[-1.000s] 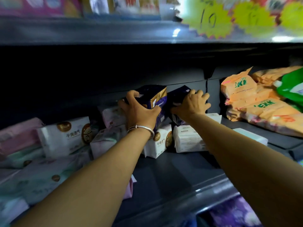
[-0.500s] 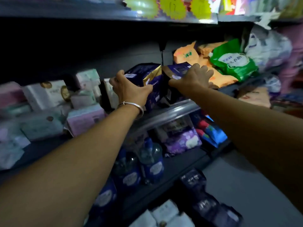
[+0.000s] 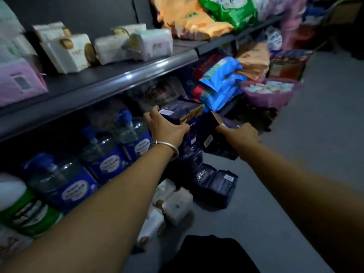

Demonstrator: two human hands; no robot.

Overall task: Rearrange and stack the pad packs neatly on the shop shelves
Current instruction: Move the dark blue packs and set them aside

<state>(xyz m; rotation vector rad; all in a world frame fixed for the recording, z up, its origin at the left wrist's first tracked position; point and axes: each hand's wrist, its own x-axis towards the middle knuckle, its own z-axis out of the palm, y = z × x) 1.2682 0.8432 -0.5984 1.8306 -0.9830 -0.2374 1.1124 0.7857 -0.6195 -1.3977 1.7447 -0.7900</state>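
Note:
My left hand grips a dark purple pad pack with a gold corner, held in the air below the shelf edge. Beside it, my right hand grips a second dark purple pack. The two packs are side by side and close together. Several more dark purple packs lie on the floor beneath them, with white packs next to those. On the shelf above sit white and pale green pad packs and a pink pack.
Water bottles with blue labels fill the lower shelf at left. Blue packs, orange bags and a green bag lie to the right. A purple basket stands on the grey floor.
Both hands have lifted the two dark purple packs off the upper shelf and carried them down to the level of the lower shelf. The view has tilted down toward the floor.

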